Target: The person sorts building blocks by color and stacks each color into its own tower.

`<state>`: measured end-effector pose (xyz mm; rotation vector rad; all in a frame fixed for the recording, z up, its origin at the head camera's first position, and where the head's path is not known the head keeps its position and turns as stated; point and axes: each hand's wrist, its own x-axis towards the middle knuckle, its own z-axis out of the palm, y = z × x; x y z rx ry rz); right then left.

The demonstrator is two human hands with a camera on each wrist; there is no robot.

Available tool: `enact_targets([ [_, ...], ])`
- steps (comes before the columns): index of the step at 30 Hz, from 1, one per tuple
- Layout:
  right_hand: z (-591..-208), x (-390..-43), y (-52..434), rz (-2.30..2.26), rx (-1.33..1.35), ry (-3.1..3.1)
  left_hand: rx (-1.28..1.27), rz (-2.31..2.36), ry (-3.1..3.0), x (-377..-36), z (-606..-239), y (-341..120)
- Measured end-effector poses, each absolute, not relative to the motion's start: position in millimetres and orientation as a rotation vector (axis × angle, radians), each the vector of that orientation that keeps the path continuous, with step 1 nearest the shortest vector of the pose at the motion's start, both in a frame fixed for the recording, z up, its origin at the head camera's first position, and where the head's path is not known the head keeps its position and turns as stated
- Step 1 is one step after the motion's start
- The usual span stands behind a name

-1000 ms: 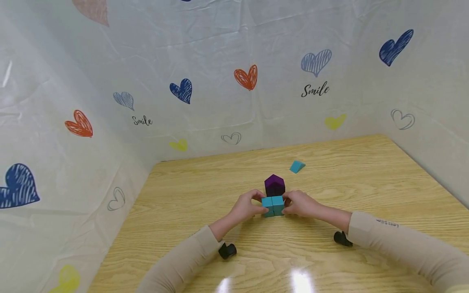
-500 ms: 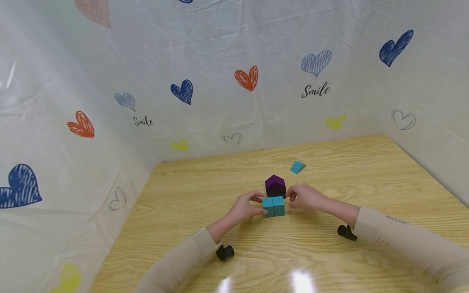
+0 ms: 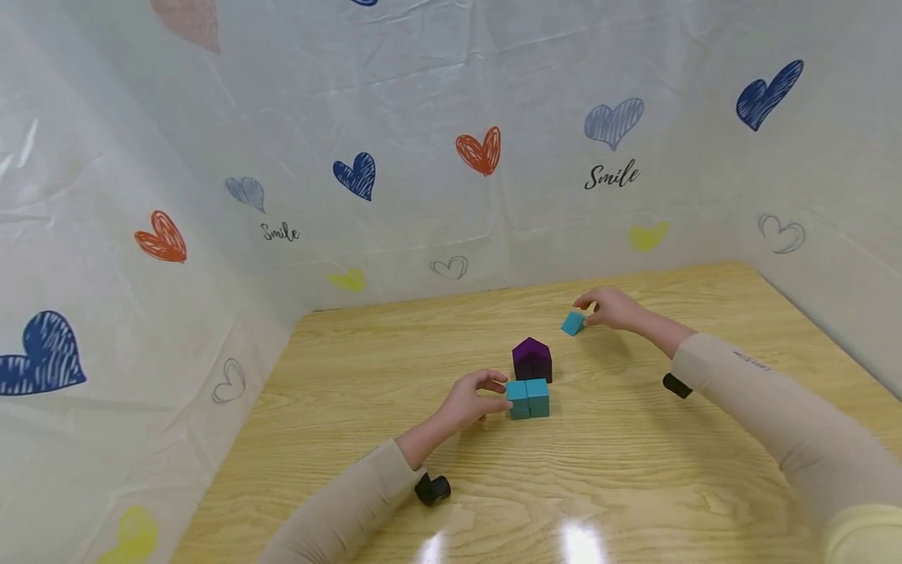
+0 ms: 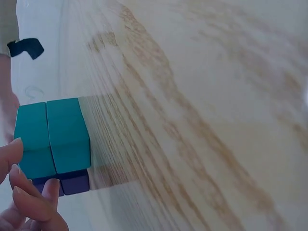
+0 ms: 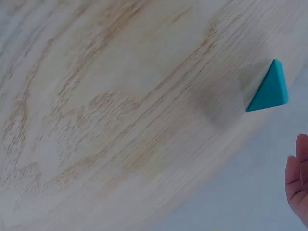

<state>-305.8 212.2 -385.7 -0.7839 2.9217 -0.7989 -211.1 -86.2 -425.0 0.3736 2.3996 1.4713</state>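
Two teal cubes (image 3: 528, 398) stand side by side on the wooden table (image 3: 634, 470), just in front of a purple house-shaped block (image 3: 532, 360). My left hand (image 3: 497, 392) curls its thumb and fingers round the left cube; in the left wrist view its fingertips (image 4: 17, 149) touch the teal cubes (image 4: 53, 137), with the purple block (image 4: 74, 182) behind them. My right hand (image 3: 589, 312) reaches over a small teal wedge (image 3: 572, 323) farther back. In the right wrist view the wedge (image 5: 269, 91) lies apart from my fingers (image 5: 299, 178).
White sheets printed with hearts and "Smile" (image 3: 610, 175) wall the table at the back and on both sides. A black camera mount sits under each wrist (image 3: 432, 488) (image 3: 676, 385). Bare wood lies left and right of the blocks.
My right hand has left the right teal cube and moved back and to the right, up to the teal wedge. My left hand has stayed at the left cube.
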Motion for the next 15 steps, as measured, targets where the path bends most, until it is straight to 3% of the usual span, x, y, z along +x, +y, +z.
enact_targets([
  [7, -405.4, -335.3, 221.4, -0.711, -0.784, 2.886, 0.343, 1.509, 2.375, -210.3, -425.7, -85.1],
  [15, -419.8, -344.2, 216.6, -0.743, -0.658, 2.814, 0.32, 1.531, 2.377, -209.9, -427.5, -84.2],
])
